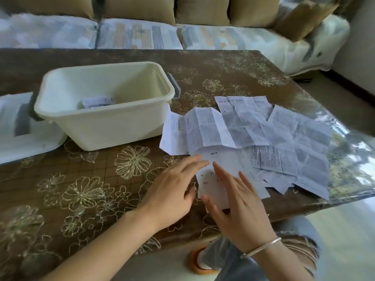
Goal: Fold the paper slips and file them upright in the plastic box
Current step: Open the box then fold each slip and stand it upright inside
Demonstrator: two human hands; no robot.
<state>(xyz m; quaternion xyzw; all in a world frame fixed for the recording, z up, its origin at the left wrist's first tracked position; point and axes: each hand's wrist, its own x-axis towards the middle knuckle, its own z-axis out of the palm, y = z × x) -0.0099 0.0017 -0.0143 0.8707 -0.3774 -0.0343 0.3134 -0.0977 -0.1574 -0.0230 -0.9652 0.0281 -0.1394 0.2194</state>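
We see both hands spread flat with nothing clamped: the left hand lays straight fingertips on the left edge of the nearest slip, and the right hand lies over its near end with the fingers extended and apart. A silver bangle sits on the right wrist. This slip lies flat close to the table's near edge, its far end tucked under the loose pile of unfolded paper slips. The pile spreads toward the table's right edge, where the outermost sheets come near the rim. To the left of the hands we find a wide bare stretch of flowered cloth. Beyond it stands the cream plastic box, just beside the pile's left sheet, and a few folded slips sit low against its left side. The box's lid lies flat at the table's left edge, touching the box. A sofa runs along behind the table's far edge
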